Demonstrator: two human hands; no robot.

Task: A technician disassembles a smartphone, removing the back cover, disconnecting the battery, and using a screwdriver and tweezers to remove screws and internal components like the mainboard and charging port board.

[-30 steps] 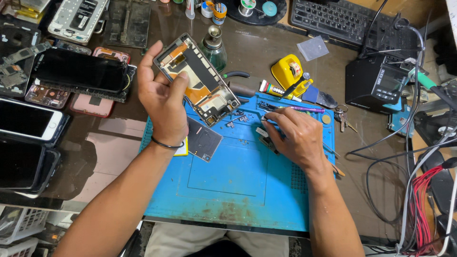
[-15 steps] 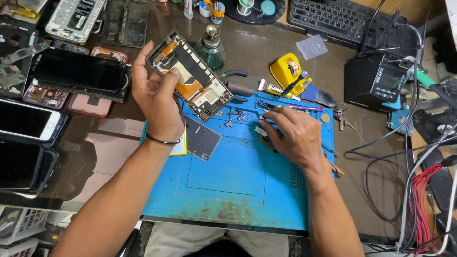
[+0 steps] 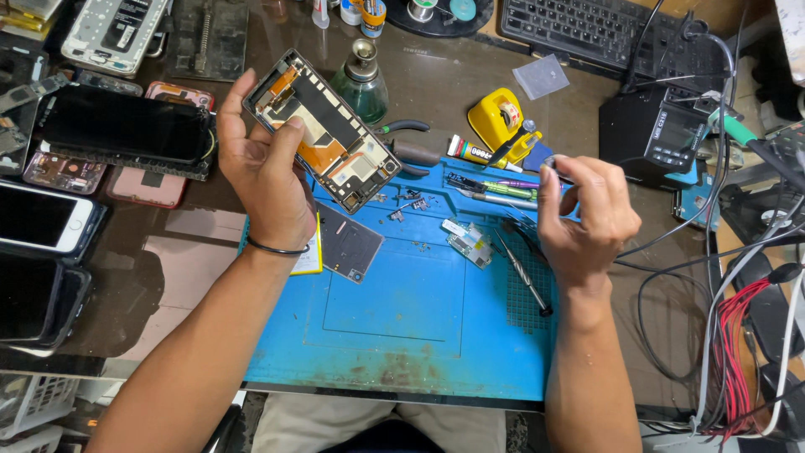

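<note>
My left hand [image 3: 267, 172] holds an opened phone frame [image 3: 323, 130] tilted above the far left corner of the blue work mat [image 3: 402, 327]; its inner boards and orange flex cables face me. My right hand [image 3: 587, 214] is raised over the mat's right side, fingers pinched on a thin metal tool tip [image 3: 555, 166]. On the mat lie a dark back cover [image 3: 348, 243], a small circuit board [image 3: 470, 243], loose screws and a screwdriver [image 3: 524, 277].
Several phones and screens [image 3: 126, 130] lie at the left. A green glass bottle [image 3: 362, 80], a yellow tape dispenser [image 3: 501, 117], pliers, a keyboard [image 3: 587, 29], a black station box [image 3: 662, 138] and tangled cables [image 3: 738, 352] crowd the back and right.
My right hand lifted off the mat's tool tray, rose and turned with a thin tool pinched in its fingers. My left hand kept the phone frame, shifting it slightly.
</note>
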